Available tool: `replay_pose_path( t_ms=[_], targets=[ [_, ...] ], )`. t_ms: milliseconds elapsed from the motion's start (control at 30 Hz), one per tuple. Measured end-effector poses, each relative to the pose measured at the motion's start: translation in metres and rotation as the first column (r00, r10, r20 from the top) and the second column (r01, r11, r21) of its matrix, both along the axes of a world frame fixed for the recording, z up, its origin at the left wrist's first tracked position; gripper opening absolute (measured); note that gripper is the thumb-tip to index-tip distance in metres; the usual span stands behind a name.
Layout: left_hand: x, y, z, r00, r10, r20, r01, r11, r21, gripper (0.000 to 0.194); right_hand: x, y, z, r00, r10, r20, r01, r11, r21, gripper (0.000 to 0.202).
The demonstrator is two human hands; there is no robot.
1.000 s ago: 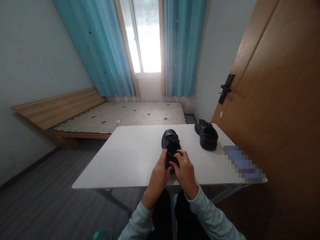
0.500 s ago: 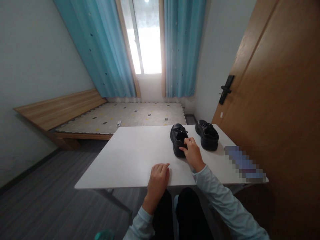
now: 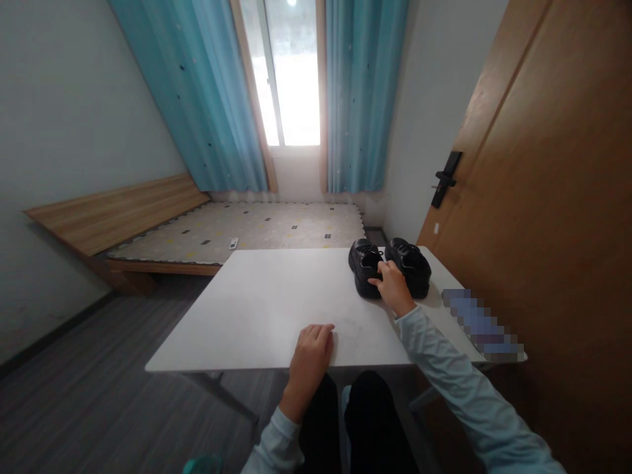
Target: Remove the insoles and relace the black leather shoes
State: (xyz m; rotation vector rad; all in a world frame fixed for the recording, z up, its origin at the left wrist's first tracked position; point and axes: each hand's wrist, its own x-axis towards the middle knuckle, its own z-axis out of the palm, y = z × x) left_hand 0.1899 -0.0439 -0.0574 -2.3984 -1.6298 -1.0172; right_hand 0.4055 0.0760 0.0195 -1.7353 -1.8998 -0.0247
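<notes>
right hand (image 3: 395, 288) grips a black shoe (image 3: 364, 270) by its heel, seemingly a handy hold; matching shoe (image 3: 419, 268) just right of those fingers (image 3: 384, 267). left hand (image 3: 309, 355), released, rests on white counter (image 3: 237, 316).

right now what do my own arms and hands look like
The left sleeve and right sleeve are long, plain, pale blue-green and creased. The left hand and right hand are bare: no gloves, rings or watch show.
</notes>
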Motion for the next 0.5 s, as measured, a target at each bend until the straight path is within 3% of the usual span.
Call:
replay_pose_path(
  t_ms=[267,500],
  targets=[
    [0.001,-0.001,0.003,1.000,0.009,0.005,-0.009,1.000,-0.011,0.014,0.009,0.006,0.000,0.979,-0.107,0.173,0.106,0.994,0.010,0.023],
    [0.002,-0.001,0.006,1.000,0.018,-0.017,-0.018,1.000,-0.005,0.013,0.013,0.004,-0.026,0.967,-0.055,0.250,0.035,0.996,0.086,0.036]
  ],
)
